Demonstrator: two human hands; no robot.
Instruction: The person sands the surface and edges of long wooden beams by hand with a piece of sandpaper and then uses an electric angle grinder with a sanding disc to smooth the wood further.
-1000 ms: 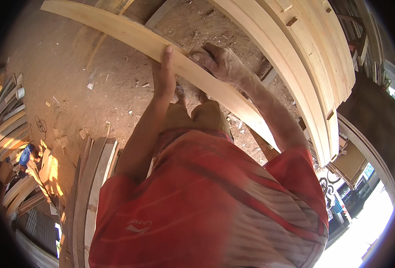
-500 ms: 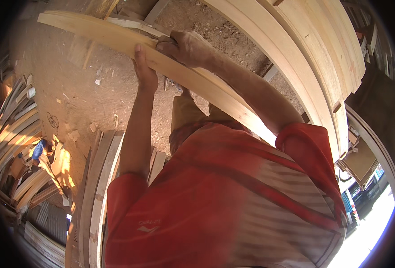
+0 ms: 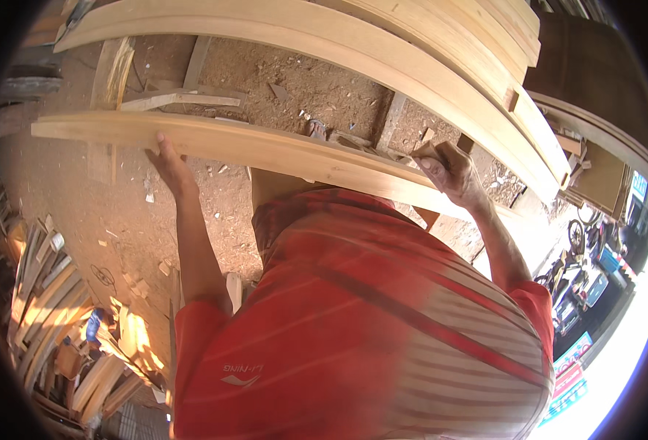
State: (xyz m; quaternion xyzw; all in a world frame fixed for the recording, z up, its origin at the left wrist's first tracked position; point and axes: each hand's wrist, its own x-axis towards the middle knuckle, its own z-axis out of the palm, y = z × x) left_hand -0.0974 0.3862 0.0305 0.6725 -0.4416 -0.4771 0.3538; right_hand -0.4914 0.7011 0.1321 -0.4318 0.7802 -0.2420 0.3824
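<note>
A long pale wooden board [image 3: 280,149] lies across in front of my body, running from the far left to the right. Toward its left part, my left hand [image 3: 171,167] grips it, thumb against the near face and fingers underneath. At the board's right part is my right hand [image 3: 452,177], its fingers closed at the upper edge. A small brown folded sheet [image 3: 452,157], resembling sandpaper, shows in those fingers; its exact kind is hard to make out.
Curved wooden planks [image 3: 265,23] are stacked beyond the board, reaching to the right. Wood scraps [image 3: 185,98] and shavings lie on the dirt floor. A pile of timber pieces [image 3: 53,293] fills the lower left, with a person in blue [image 3: 95,326] beside it. Motorbikes [image 3: 577,238] stand at the right.
My right hand has moved right along the board, from near my left hand toward the other end. My left hand has shifted left and down, and the board appears more level.
</note>
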